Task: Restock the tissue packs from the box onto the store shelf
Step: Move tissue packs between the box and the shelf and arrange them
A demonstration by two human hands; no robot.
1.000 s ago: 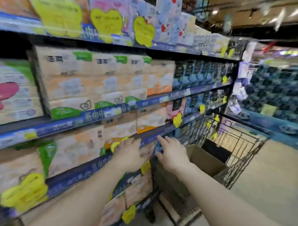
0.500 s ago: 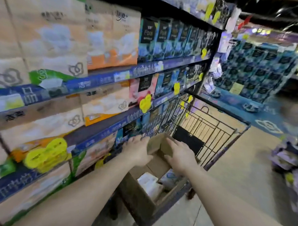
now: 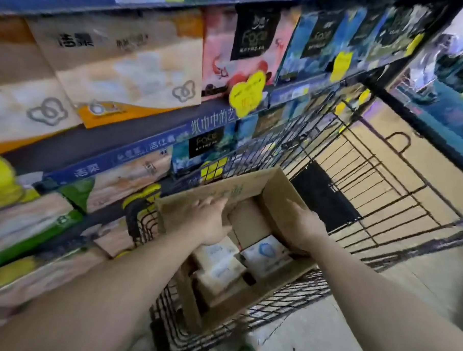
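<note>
head view: both hands have come off the shelf a second ago and reached into the box in the cart, so a fresh pick looks about to start. left hand and right hand are loosely spread, each grip holding nothing. a few tissue packs lie in the box bottom.

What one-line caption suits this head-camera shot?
Both hands, left and right, reach into a cardboard box of tissue packs in a wire cart.
</note>
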